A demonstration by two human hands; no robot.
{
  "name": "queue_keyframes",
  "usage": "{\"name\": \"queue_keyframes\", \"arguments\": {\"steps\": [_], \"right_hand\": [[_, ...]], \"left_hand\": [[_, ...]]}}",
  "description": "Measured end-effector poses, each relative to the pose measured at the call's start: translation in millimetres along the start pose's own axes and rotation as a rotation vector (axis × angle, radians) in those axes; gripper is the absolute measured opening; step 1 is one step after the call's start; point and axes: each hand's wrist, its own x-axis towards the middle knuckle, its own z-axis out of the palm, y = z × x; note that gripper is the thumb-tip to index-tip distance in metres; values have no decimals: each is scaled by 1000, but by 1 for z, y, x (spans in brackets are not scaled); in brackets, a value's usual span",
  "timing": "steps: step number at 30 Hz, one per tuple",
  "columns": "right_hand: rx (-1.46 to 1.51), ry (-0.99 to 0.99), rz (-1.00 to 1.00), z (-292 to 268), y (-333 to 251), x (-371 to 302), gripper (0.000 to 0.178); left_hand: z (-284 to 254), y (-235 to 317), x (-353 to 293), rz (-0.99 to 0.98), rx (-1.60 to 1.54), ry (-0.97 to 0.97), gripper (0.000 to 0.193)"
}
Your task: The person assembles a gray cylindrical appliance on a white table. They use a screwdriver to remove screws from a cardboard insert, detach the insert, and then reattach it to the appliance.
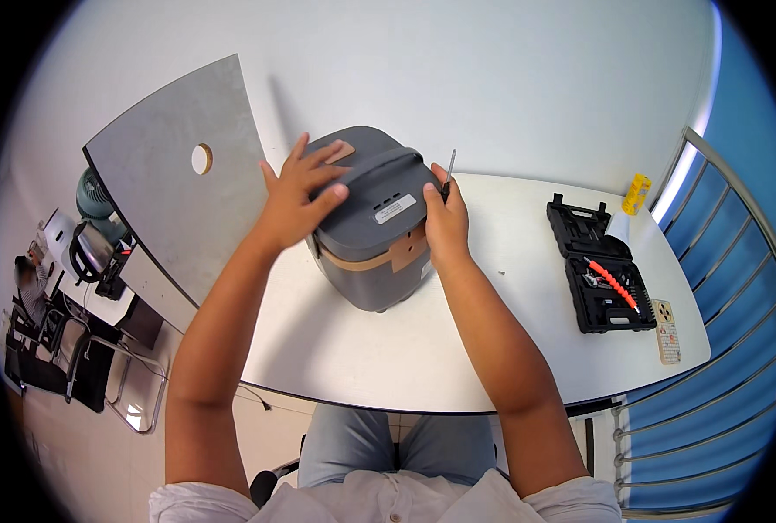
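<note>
A dark grey rice cooker (362,286) with a tan band and a carrying handle stands on the white table in front of me, turned at an angle. It seems slightly tilted. My left hand (299,196) is spread, fingers apart, over the left part of its lid, beside the handle; whether the palm touches is unclear. Against the cooker's right side rests my right hand (447,222), thumb at the lid's edge. A screwdriver (452,163) is gripped in that hand, its metal shaft pointing up; most of its handle is hidden by the fingers.
On the right of the white table (519,349) lies an open black tool case (580,296) with an orange flexible shaft (613,286). A remote control (667,336) and a yellow container (636,193) are near it. A grey panel (166,131) borders the left; metal railings (737,231) run at right.
</note>
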Motion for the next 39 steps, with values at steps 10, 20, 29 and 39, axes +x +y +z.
{"name": "queue_keyframes", "arguments": {"steps": [10, 20, 29, 39], "right_hand": [[101, -53, -107, 0, 4, 3, 42], [617, -87, -69, -13, 32, 2, 42], [228, -93, -95, -20, 25, -4, 35], [168, -75, -84, -35, 32, -14, 47]], "left_hand": [[14, 49, -28, 125, 165, -75, 65], [44, 64, -52, 177, 353, 166, 51], [48, 59, -56, 169, 326, 161, 48], [41, 68, -57, 155, 282, 215, 52]]}}
